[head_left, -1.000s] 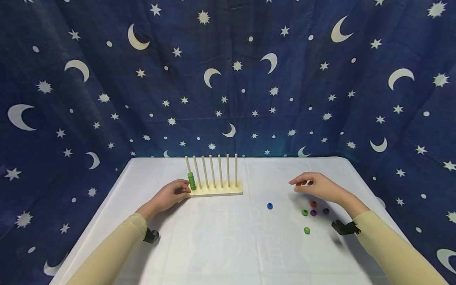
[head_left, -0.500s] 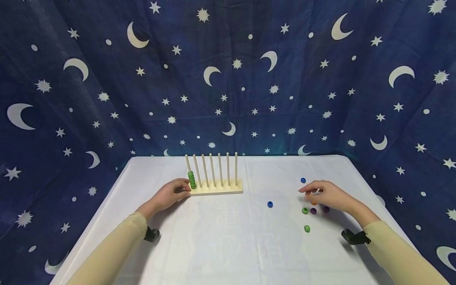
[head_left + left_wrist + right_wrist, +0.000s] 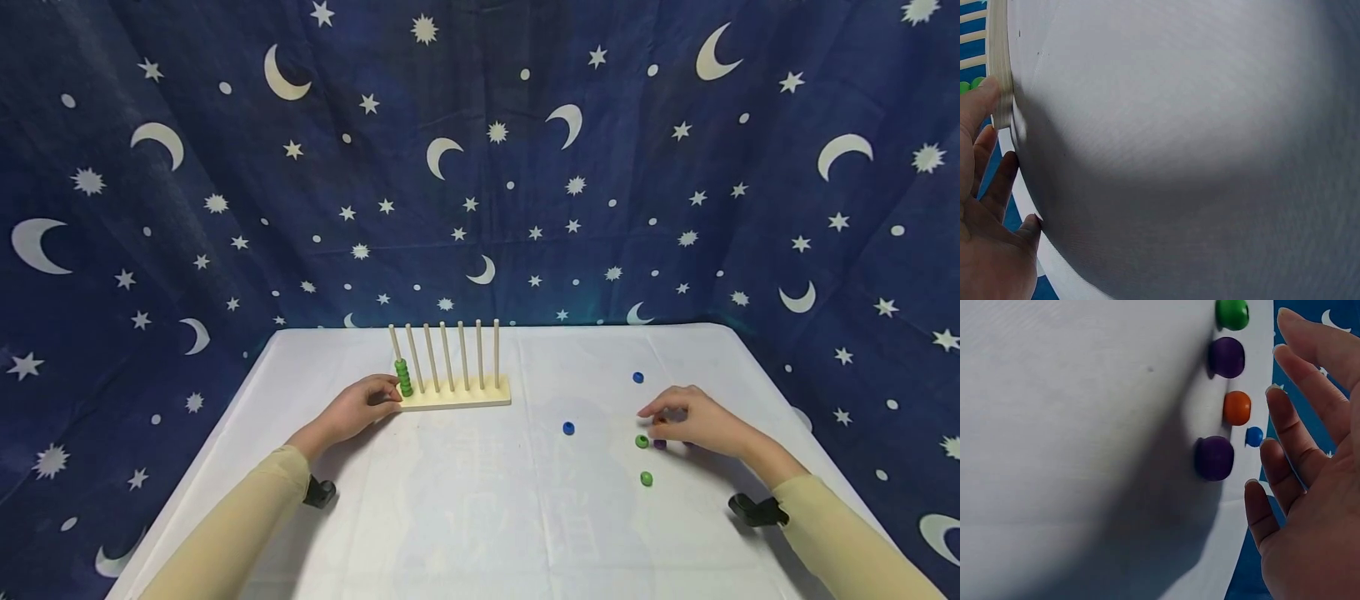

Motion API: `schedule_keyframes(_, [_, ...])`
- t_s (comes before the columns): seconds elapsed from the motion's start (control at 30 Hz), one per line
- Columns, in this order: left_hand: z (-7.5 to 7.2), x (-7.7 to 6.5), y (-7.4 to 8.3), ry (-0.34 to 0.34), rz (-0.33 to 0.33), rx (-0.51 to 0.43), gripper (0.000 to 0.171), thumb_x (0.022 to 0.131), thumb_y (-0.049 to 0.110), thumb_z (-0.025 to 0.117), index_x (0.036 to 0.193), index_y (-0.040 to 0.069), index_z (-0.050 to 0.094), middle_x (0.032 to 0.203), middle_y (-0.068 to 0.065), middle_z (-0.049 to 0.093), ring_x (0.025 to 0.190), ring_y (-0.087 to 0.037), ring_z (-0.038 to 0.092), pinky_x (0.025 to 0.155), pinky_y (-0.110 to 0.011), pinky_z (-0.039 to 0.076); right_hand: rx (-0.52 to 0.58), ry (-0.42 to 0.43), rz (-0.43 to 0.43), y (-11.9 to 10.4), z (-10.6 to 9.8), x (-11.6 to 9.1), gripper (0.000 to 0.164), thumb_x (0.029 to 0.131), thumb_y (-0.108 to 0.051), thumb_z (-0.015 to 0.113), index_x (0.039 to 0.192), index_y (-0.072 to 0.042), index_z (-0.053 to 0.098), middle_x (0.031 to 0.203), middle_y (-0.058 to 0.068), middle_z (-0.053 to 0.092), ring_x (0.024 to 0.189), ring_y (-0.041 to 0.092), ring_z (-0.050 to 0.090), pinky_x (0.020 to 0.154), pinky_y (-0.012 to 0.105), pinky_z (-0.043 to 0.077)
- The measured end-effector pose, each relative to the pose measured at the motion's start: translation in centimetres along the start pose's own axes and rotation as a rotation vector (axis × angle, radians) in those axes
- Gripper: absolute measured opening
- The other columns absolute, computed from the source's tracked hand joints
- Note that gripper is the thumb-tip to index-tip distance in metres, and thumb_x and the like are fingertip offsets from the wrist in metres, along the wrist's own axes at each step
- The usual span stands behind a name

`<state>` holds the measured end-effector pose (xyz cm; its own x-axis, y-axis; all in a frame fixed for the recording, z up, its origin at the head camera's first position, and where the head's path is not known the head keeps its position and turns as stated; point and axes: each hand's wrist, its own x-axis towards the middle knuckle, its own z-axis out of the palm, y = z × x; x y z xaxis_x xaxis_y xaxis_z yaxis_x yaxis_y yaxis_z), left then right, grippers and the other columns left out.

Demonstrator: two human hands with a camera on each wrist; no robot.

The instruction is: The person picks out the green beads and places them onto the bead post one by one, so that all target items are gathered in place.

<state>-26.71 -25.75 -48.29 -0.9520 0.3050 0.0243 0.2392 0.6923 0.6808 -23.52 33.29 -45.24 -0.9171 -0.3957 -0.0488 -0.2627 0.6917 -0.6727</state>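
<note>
My left hand (image 3: 352,410) grips the left end of a wooden peg rack (image 3: 457,398), with the thumb in front of the base. Green beads (image 3: 403,379) are stacked on the leftmost peg; the other pegs are bare. Over loose beads at the right hovers my right hand (image 3: 697,421), its fingers loosely bent and holding nothing. Below it in the right wrist view are an orange bead (image 3: 1237,408), a purple bead (image 3: 1227,357) and another purple bead (image 3: 1215,458). A green bead (image 3: 642,442) lies by its thumb tip.
One blue bead (image 3: 638,377) lies beyond my right hand, another blue bead (image 3: 568,428) farther left. Nearer to me is a second green bead (image 3: 647,479). The white-covered table (image 3: 480,517) ends at a dark blue curtain (image 3: 525,167) with moons and stars.
My right hand has moved right and nearer to me, over the orange and purple beads. The far blue bead has come into view. My left hand and the rack have stayed put.
</note>
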Motion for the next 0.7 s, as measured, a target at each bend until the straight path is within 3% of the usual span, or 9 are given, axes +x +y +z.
schedule_keyframes(0.23, [0.0,0.0,0.0,0.002,0.003,-0.008,0.007,0.094,0.019,0.076,0.096,0.019,0.070,0.142,-0.014,0.059,0.137,-0.037,0.049,0.117,-0.055,0.033,-0.028,0.032,-0.016,0.4,0.7,-0.5,0.028,0.084,-0.035,0.086,0.108,-0.024,0.078,0.109,-0.007,0.068,0.107,0.022,0.044,0.086,0.043,0.040])
schedule_keyframes(0.43, [-0.1,0.0,0.1,-0.003,-0.007,-0.003,0.007,0.095,0.021,0.076,0.097,0.019,0.070,0.142,-0.014,0.058,0.137,-0.037,0.049,0.117,-0.055,0.033,-0.052,0.043,0.037,0.6,1.2,-0.6,0.031,0.081,-0.041,0.087,0.107,-0.026,0.079,0.114,-0.003,0.062,0.109,0.023,0.041,0.087,0.043,0.040])
schedule_keyframes(0.7, [-0.1,-0.1,0.3,-0.009,-0.023,-0.006,0.008,0.095,0.022,0.076,0.097,0.019,0.069,0.143,-0.014,0.058,0.138,-0.037,0.048,0.117,-0.055,0.033,-0.038,0.044,0.018,0.7,1.5,-0.6,0.025,0.081,-0.037,0.088,0.101,-0.027,0.078,0.116,-0.001,0.061,0.110,0.023,0.040,0.088,0.045,0.038])
